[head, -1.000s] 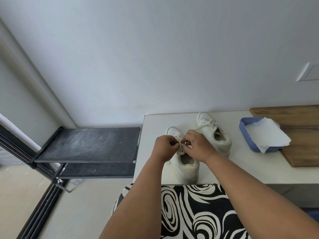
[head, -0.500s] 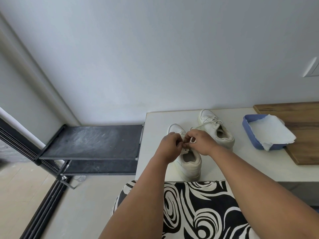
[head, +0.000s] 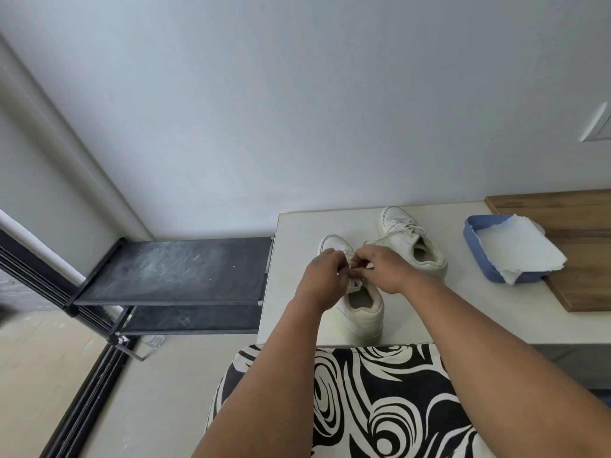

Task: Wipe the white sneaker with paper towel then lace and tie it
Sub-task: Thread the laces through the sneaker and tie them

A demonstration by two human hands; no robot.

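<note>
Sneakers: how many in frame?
2. The near sneaker sits at the table's front edge, with the left hand and right hand pinching its laces. The far sneaker lies behind it to the right, laced. None visibly hidden.

I'm at home, by what looks like an entryway: a black shoe rack (head: 172, 272) stands against the plain wall (head: 297, 110), two white sneakers (head: 413, 246) sit on the pale surface (head: 297, 233), and a wall switch (head: 598, 125) shows at right.
</note>
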